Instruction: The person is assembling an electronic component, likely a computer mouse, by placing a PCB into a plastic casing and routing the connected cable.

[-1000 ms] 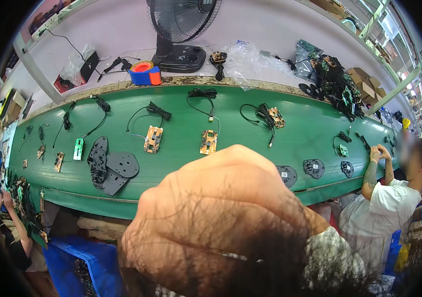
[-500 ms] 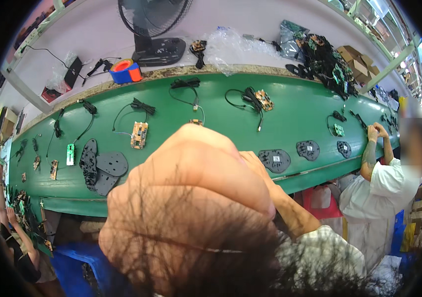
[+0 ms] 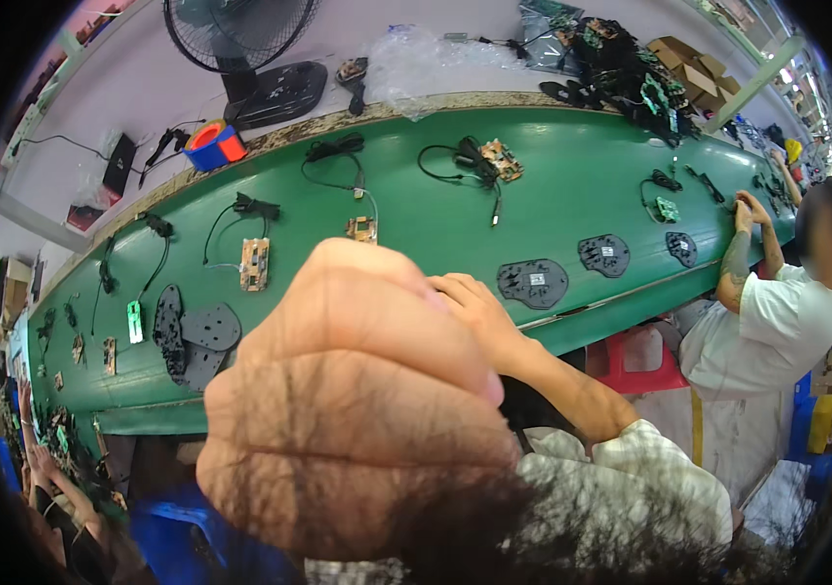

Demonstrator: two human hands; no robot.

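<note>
My left hand [image 3: 357,380] is very close and fills the lower middle of the view. Its fingers are curled into a closed shape, and whatever they hold is hidden. Just beyond it, my right hand [image 3: 479,317] reaches over the green belt with bent fingers pressed together. Its fingertips disappear behind the left hand, so I cannot make out what they grip. Past the left hand lies a small brown circuit board [image 3: 362,230] with a black cable [image 3: 333,148]. Black rounded plates [image 3: 199,341] overlap to the left, and another black plate [image 3: 533,283] lies right of my right hand.
Along the green belt [image 3: 416,214] lie several boards with coiled cables, including a brown board [image 3: 254,263]. A fan [image 3: 275,93], a tape dispenser [image 3: 214,146] and a dark heap of parts [image 3: 631,73] stand behind it. A co-worker [image 3: 777,312] works at the right.
The view has shifted, so the belt items sit higher and the rightmost co-worker further right. My right hand shows more beside the left, which stays closed. The brown board beyond is more exposed.
</note>
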